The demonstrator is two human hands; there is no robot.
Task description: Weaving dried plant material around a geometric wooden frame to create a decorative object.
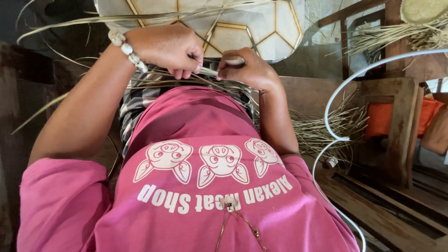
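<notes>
Nearest the camera, a pink shirt with pale cartoon figures is being worn over a striped grey cloth lying across the lap, and a thin cord with a small bead is hanging down the chest. Past the lap, a bundle of long dry grass strips is being worked at the middle of the scene, lying across the lap and fanning out left and right. The left hand, with a pale beaded bracelet at the wrist, is being held curled tight, and a pale flat strip is being pinched between its fingertips. The right hand is being kept closed narrowly just beside it, thumb pressed down on the same strip, so that the two hands are nearly touching. The strip is being judged very light, thin and springy along its length, likely to crease or split if it is being bent sharply, and somewhat slick; it is best being gripped flat between thumb and forefinger close to the working point, not out at the loose ends. To the right, a heap of the same dried fibre is lying on a wooden bench, and a white bent wire is curving up beside a wooden chair with an orange cushion. Farthest off, a pale panelled shade with gold seams is standing beyond the hands.
</notes>
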